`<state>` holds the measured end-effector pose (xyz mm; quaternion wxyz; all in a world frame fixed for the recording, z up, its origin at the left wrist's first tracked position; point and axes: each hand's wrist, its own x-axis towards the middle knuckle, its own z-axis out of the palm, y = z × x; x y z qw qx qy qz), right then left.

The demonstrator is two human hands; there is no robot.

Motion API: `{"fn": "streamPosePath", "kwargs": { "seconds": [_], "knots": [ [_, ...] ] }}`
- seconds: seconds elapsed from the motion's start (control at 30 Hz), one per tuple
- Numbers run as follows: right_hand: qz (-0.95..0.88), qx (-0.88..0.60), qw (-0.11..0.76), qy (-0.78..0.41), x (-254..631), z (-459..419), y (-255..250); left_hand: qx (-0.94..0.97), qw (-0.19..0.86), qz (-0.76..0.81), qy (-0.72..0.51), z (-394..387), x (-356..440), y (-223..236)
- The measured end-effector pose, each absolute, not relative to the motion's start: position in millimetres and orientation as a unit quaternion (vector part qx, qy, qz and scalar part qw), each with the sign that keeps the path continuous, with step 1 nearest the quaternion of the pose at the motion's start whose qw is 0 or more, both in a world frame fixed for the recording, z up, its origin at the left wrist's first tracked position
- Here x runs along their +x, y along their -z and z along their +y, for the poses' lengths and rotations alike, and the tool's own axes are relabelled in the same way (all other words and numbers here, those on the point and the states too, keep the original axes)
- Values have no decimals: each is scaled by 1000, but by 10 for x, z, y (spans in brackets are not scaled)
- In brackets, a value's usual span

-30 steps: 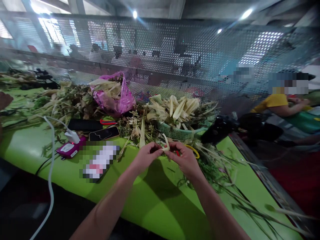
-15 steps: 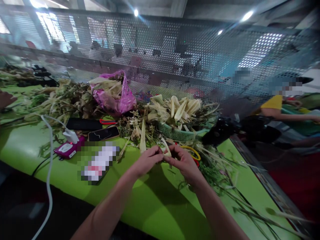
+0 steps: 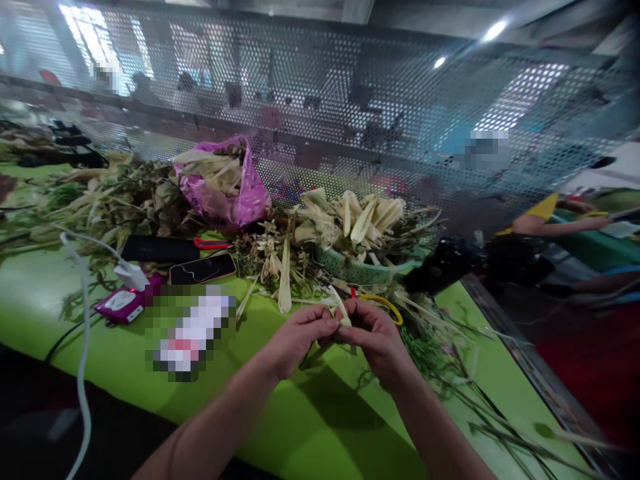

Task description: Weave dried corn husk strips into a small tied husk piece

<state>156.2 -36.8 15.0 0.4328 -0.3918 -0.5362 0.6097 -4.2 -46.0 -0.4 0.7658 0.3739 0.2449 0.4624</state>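
My left hand (image 3: 307, 337) and my right hand (image 3: 373, 337) meet just above the green table, fingers pinched together. Between their fingertips is a pale strip of husk (image 3: 342, 308), curved, with one end sticking up and away from me. A darker strip hangs under my left hand; what it is I cannot make out. On the table just beyond my left hand lies a long pale husk (image 3: 285, 273). Scissors with yellow and red handles (image 3: 385, 303) lie behind my right hand, partly hidden by it.
Behind are a green basket (image 3: 350, 267) of dried husks and a pink plastic bag (image 3: 250, 193). Phones (image 3: 203, 269), a purple power strip (image 3: 125, 301) and a white cable (image 3: 84, 373) lie left. A perforated screen (image 3: 310, 127) stands behind; another person's arm (image 3: 555, 225) shows right.
My hands have moved slightly nearer to me, still pinching the pale strip. My left hand has turned, and a darker strip now shows below it. The view has shifted a little to the right.
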Motion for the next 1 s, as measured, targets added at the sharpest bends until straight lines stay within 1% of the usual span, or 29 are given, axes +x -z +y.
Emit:
{"fn": "streamPosePath", "kwargs": {
  "seconds": [0.17,0.3,0.43,0.5,0.6,0.77,0.83,0.9,1.0],
  "knots": [
    [-513,-377,450,-626,1560,-361,-143,353,770,258,-465,-477,-40,-30],
    [-507,-383,452,-626,1537,-350,-148,373,748,270,-478,-460,-86,-43],
    [-541,-433,452,-562,1536,-343,-186,431,690,323,-484,-428,-156,-67],
    [-572,-449,438,-529,1536,-341,-221,464,658,337,-488,-414,-165,-78],
    [-606,-454,422,-499,1532,-343,-269,488,668,311,-469,-392,-136,-71],
    [-555,-437,442,-553,1564,-319,-250,462,689,295,-475,-333,-93,10],
    [-541,-451,449,-550,1591,-299,-225,461,687,293,-479,-317,-100,34],
    [-553,-462,439,-537,1612,-286,-214,465,683,295,-479,-317,-110,36],
    [-580,-454,399,-546,1620,-287,-221,474,676,309,-473,-337,-117,3]
  ]
}}
